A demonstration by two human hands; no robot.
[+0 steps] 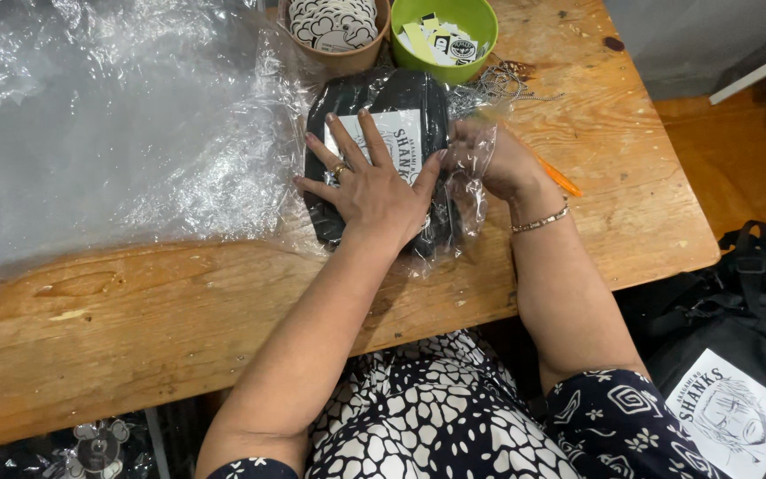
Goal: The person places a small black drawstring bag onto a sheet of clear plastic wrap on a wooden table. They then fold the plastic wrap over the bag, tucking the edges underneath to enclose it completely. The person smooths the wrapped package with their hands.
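Observation:
A folded black garment with a white printed label (405, 93) lies in a clear plastic bag on the wooden table (135, 302). My left hand (370, 182) presses flat on top of it, fingers spread, a ring on one finger. My right hand (489, 160), a bracelet on its wrist, is at the bag's right edge with its fingers closed on the clear plastic film (463, 186) there.
A heap of clear plastic bags (108, 115) covers the table's left. At the back stand a brown bowl (334, 27) of round stickers and a green bowl (445, 31) of stickers. An orange pen (556, 176) lies right. A black bag (738, 355) sits on the floor.

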